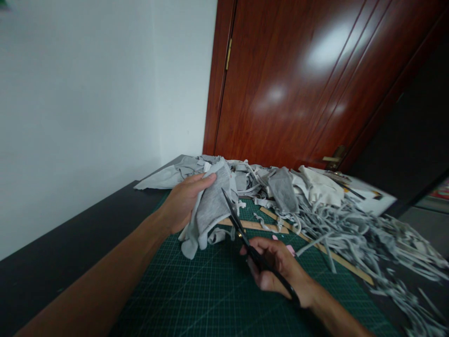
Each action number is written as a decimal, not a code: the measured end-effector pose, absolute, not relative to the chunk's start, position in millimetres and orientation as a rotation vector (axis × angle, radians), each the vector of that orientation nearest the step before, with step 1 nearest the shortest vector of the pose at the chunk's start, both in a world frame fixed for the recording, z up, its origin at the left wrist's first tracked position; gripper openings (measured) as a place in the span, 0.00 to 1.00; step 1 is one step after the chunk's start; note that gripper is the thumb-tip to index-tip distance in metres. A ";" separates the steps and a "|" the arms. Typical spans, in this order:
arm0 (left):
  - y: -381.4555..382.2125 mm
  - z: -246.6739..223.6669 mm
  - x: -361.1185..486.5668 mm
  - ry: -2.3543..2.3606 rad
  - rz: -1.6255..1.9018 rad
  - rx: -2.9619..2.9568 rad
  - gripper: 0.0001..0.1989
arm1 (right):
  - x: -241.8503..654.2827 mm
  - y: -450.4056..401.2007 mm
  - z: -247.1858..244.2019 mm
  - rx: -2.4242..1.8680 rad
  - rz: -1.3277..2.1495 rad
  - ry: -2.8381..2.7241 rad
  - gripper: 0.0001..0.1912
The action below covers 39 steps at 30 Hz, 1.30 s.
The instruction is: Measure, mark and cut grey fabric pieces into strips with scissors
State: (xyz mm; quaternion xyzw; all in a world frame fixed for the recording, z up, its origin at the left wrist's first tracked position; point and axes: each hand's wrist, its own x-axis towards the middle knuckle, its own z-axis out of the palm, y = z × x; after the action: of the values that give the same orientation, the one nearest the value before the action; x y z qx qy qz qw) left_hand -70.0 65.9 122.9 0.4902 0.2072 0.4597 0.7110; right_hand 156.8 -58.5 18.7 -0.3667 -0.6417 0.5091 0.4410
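Note:
My left hand (184, 199) holds a piece of grey cloth (212, 201) up over the green cutting mat (196, 290), thumb on top of it and the other fingers hidden behind. The lower edge of the cloth hangs down in folds. To the right, my right hand (275, 264) is closed round the handles of black scissors (239, 234). Their blades point up and to the left, beside the cloth's right edge, and look nearly closed. Whether the tips touch the cloth I cannot tell.
Wooden rulers (345, 264) lie across the mat. Grey cloth strips (336, 224) are heaped at the right, with more cloth pieces (282, 187) along the back. Beyond stand a white wall (105, 93) and a reddish-brown door (280, 84).

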 end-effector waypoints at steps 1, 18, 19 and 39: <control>65.9 123.0 -70.2 0.460 1.020 1.088 0.09 | 156.9 -58.5 18.9 -0.918 1.257 -1.595 0.39; 67.5 127.6 -75.4 0.469 0.971 1.096 0.10 | 163.5 -55.1 7.7 -0.860 1.275 -1.573 0.34; 67.7 127.7 -75.7 0.466 0.964 1.096 0.10 | 163.7 -55.3 8.2 -0.862 1.282 -1.568 0.35; 72.2 125.7 -89.5 0.479 1.017 1.277 0.40 | 160.0 -59.1 15.4 -0.942 1.209 -1.601 0.26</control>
State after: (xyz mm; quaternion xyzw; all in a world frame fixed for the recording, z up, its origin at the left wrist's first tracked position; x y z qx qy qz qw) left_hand -89.5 72.2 125.7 0.5642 0.2117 0.4494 0.6594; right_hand 160.0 -59.1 15.4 -0.3804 -0.6463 0.4882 0.4464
